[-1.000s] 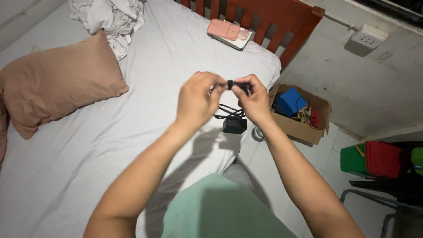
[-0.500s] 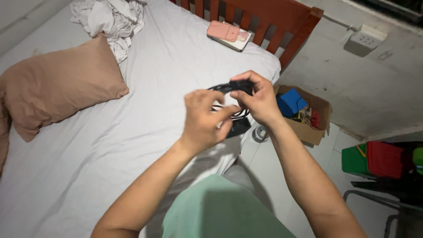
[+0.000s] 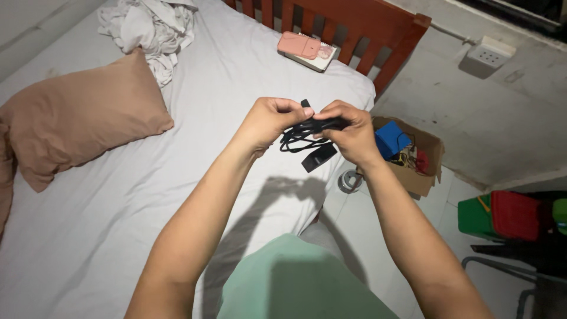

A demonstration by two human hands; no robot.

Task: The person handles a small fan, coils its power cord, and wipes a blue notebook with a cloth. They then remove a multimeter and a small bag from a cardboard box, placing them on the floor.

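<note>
Clothing: a green garment point(image 3: 295, 277) is seen at the bottom edge, nearest the camera.
Left hand: the left hand point(image 3: 269, 121) is held above the bed, its fingers point(image 3: 287, 108) curled tight around one end of a black cable bundle point(image 3: 301, 133).
Right hand: the right hand point(image 3: 351, 133) is held just beside the left, its fingers point(image 3: 331, 110) closed on the other end of the same bundle.
Cable bundle: loops of black cable are gathered between both hands, in the air over the bed edge.
Adapter: a black power adapter point(image 3: 319, 157) is hung tilted below the loops, just under the right hand.
Bed: a white sheet point(image 3: 118, 195) is spread beneath the hands.
Pillow: a tan pillow point(image 3: 77, 115) is laid at the left of the bed.
Box: an open cardboard box point(image 3: 422, 156) with a blue item is set on the floor, right of the bed.
Far end: crumpled white cloth point(image 3: 150, 26) and a pink case on a notebook point(image 3: 307, 48) are placed by the red headboard point(image 3: 354, 23).
</note>
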